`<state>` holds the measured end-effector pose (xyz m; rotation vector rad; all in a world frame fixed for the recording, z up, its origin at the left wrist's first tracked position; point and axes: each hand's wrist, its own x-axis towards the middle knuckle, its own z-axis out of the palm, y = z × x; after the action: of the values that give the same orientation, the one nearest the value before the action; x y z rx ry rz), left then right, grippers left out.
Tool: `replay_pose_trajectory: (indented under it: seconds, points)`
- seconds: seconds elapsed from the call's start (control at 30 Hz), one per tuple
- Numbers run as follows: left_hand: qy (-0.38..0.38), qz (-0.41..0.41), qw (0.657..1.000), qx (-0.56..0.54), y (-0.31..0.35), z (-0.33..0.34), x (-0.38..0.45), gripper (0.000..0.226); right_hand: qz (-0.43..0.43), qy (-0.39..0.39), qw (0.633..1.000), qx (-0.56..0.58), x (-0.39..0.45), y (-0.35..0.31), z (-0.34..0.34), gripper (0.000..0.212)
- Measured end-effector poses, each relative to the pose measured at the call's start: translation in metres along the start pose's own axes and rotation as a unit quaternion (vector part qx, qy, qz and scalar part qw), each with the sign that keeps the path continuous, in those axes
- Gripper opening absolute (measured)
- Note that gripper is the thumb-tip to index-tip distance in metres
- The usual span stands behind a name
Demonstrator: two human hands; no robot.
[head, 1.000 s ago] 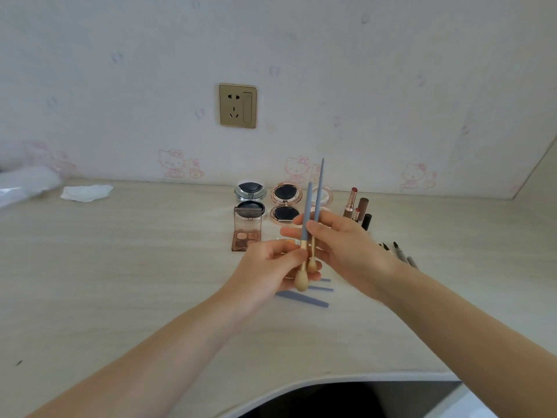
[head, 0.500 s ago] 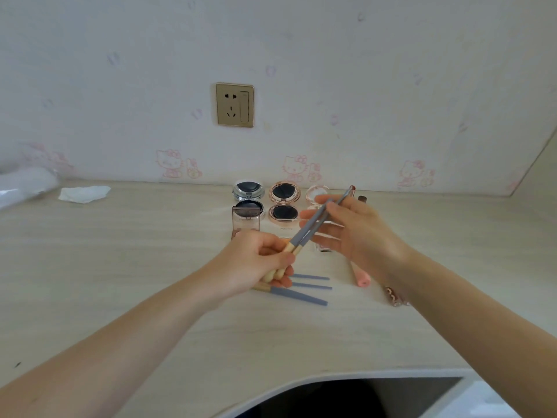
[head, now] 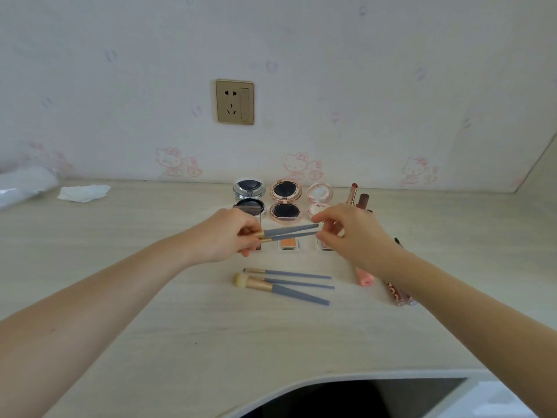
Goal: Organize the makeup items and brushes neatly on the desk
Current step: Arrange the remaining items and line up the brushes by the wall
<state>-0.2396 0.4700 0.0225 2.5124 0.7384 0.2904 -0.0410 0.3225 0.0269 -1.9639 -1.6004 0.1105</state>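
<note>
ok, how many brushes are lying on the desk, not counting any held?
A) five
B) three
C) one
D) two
B: three brushes lie side by side on the desk, heads to the left; two more brushes are held up between the left hand and right hand.

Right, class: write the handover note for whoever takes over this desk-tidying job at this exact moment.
Left hand grips two brushes at their gold ends, level above the desk. Right hand pinches their grey tips.
Three brushes lie side by side in front.
Done: compacts lined up at the wall, lipsticks to their right.
Left: lay the held pair with the three; straighten the tubes under the right forearm.
</note>
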Motion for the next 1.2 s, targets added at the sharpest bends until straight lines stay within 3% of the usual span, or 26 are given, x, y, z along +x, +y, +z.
replay_pose_trajectory:
  seconds: [0.13, 0.4, 0.57, 0.77, 0.93, 1.2]
  points:
    - [-0.002, -0.005, 1.0, 0.028, -0.007, 0.003, 0.005, 0.018, -0.085, 0.0, 0.99, -0.113, 0.002, 0.005, 0.011, 0.027]
    - [-0.035, 0.018, 0.994, 0.101, -0.009, 0.014, 0.008, 0.004, -0.104, -0.066, 0.96, -0.25, 0.006, 0.011, 0.025, 0.021]
    - [-0.015, 0.036, 0.993, 0.114, -0.013, 0.019, 0.001, 0.016, -0.102, -0.084, 0.944, -0.303, 0.008, 0.016, 0.028, 0.025]
    - [0.085, 0.135, 0.982, 0.105, -0.016, 0.033, -0.018, 0.018, -0.125, -0.08, 0.926, -0.346, 0.002, 0.021, 0.027, 0.024]
    - [0.016, 0.14, 0.985, 0.098, -0.015, 0.048, -0.031, 0.043, -0.143, -0.072, 0.928, -0.336, -0.002, 0.02, 0.03, 0.022]
    - [0.061, 0.173, 0.971, 0.153, -0.018, 0.055, -0.05, 0.044, -0.145, -0.087, 0.913, -0.371, -0.009, 0.019, 0.026, 0.016]
